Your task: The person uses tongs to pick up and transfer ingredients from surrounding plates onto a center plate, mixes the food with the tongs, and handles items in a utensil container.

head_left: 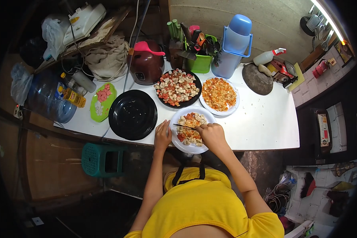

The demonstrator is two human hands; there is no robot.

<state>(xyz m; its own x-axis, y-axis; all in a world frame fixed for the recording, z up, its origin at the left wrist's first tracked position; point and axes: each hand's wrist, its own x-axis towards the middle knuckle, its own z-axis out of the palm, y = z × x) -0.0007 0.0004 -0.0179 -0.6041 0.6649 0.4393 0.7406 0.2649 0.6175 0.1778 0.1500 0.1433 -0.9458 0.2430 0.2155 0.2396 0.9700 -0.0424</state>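
A white plate stands at the table's front edge, bearing shredded orange-and-pale food ringed by pale chunks and reddish slices. My left hand grips the plate's left rim, its fingers close together along the edge. In my closed right hand is a slim metal utensil, its tip pointing left over the food; I cannot tell its exact kind. Just behind, a black plate carries chopped reddish and pale pieces. To its right, another white plate holds a spread of orange shreds.
Stacked black plates stand left of my hands, beside a green tray with pink and white pieces. Behind are a rice cooker, a green utensil holder and a blue jug. A stone mortar sits right. A green stool stands below.
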